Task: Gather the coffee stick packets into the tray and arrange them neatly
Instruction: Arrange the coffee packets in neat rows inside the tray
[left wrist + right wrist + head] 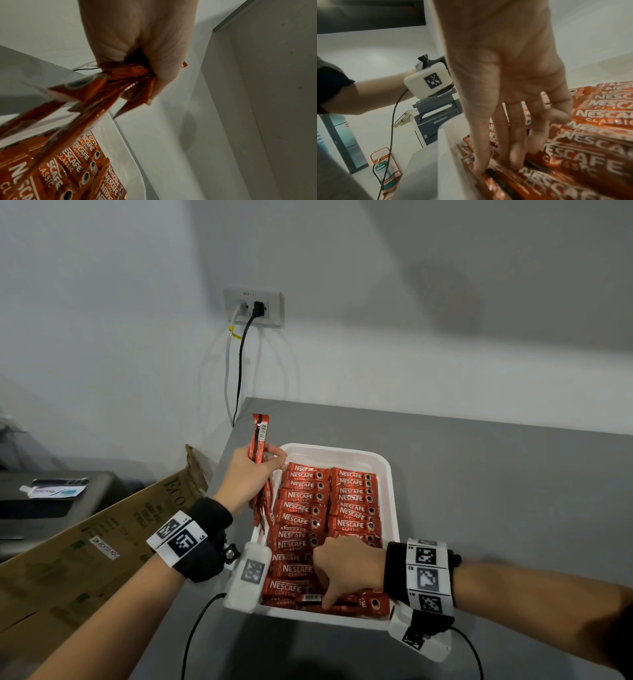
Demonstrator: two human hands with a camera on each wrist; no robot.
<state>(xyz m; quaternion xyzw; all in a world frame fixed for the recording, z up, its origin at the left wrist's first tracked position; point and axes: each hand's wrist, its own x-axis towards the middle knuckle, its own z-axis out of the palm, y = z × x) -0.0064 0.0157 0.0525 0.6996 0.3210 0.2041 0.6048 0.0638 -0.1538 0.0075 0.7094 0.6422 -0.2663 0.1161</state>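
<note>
Under the right hand [505,81], fingers [516,155] press packets [573,155].

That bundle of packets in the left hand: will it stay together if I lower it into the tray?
Probably not tidily. The bundle, gripped mid-length by the left hand, already fans out below the grip, so the sticks seem thin and loose. The wrappers look glossy, likely slippery. Packets in the tray lie overlapped, so they may slide when pushed.

Dim, soft indoor light; wrist views blurred, edges warped
</note>
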